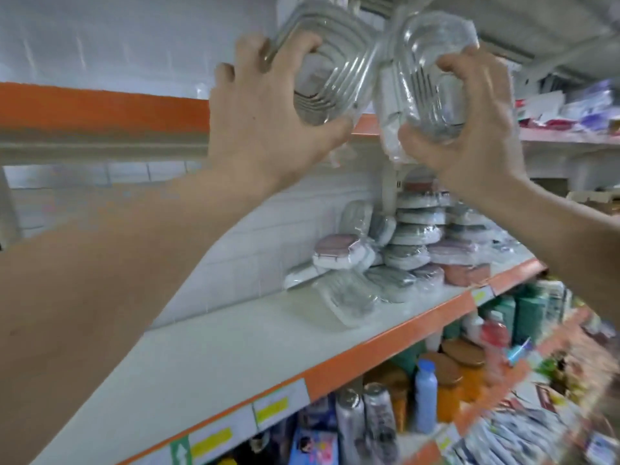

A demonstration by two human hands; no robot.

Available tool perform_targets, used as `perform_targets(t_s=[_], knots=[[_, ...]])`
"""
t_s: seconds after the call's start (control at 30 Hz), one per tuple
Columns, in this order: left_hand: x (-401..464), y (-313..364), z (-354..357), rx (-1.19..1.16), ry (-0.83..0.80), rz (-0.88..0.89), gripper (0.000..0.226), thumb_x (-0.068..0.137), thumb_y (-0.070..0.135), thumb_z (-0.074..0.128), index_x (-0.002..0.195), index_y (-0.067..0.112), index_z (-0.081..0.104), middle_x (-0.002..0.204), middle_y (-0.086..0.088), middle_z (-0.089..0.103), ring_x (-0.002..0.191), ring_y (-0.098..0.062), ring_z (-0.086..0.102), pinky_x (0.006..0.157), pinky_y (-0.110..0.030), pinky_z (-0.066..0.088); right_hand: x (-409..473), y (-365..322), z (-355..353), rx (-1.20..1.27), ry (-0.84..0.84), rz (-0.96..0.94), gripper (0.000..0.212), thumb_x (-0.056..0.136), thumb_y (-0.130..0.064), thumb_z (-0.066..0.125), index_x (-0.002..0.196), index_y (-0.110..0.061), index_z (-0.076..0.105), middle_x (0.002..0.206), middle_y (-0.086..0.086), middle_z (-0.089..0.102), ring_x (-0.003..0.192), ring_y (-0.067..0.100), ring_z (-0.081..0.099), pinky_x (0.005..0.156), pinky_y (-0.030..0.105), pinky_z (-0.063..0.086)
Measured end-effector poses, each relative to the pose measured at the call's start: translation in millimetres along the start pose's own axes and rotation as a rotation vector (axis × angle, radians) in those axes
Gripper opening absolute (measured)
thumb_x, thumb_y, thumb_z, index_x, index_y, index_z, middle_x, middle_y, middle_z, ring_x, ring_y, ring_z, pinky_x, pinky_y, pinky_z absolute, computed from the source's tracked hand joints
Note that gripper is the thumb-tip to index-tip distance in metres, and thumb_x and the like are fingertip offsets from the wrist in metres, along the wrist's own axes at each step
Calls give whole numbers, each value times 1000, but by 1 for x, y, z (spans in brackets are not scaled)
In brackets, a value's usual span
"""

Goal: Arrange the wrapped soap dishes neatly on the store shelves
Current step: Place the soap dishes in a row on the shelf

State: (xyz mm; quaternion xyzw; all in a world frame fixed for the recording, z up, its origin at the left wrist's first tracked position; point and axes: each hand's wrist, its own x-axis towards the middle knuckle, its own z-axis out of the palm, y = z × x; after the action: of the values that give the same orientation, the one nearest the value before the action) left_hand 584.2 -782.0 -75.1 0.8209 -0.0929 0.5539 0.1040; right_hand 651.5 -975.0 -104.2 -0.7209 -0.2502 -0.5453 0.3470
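My left hand (268, 119) grips a stack of clear wrapped soap dishes (330, 67), raised in front of the upper shelf's orange edge (100, 107). My right hand (476, 135) grips a second clear wrapped soap dish stack (432, 78) beside it; the two stacks nearly touch. On the middle shelf (235, 350) below lies a loose pile of wrapped soap dishes (402, 250) in grey, pink and white, pushed against the white back wall, some lying flat in front (349, 300).
The middle shelf's left half is bare white board with an orange front edge and price labels (268, 404). The shelf below holds bottles and jars (426, 397). More packaged goods fill the shelves at right (577, 112). A white shelf bracket (391, 189) stands behind the pile.
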Motion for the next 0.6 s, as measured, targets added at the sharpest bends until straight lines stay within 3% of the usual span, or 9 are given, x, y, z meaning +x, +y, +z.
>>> perform_targets(t_s=[0.13,0.3,0.43,0.5,0.6], knots=[[-17,21,50,18,-64,4,93,53,75,31,135,33,41,138,-9,35,123,-28,38,100,-33,27,-31,47,-6,-42,-39,81,64,72,-38,62,132,-20,47,148,7,29,136,23,29,108,32,26],[-40,34,115,128,-90,61,70,61,63,45,125,35,44,135,-14,43,108,-41,49,93,-46,38,-57,110,6,20,-190,176,61,78,-27,72,132,-20,46,148,7,28,137,23,26,111,38,25],[-73,36,158,192,-153,52,64,66,60,49,122,28,49,133,-14,47,104,-41,51,84,-48,43,-81,160,18,46,-372,242,61,79,-28,69,134,-25,42,149,0,25,137,18,23,109,32,24],[-91,35,175,251,-257,-58,64,71,58,55,127,29,49,138,-12,42,110,-41,47,89,-48,40,-89,180,28,41,-459,265,61,80,-31,68,134,-26,42,149,-2,25,136,19,23,111,36,25],[-110,37,197,286,-417,-400,68,79,56,58,138,33,37,148,-6,25,124,-35,34,102,-41,28,-94,197,54,14,-583,329,60,81,-35,65,134,-25,41,148,-1,26,134,25,25,108,39,28]])
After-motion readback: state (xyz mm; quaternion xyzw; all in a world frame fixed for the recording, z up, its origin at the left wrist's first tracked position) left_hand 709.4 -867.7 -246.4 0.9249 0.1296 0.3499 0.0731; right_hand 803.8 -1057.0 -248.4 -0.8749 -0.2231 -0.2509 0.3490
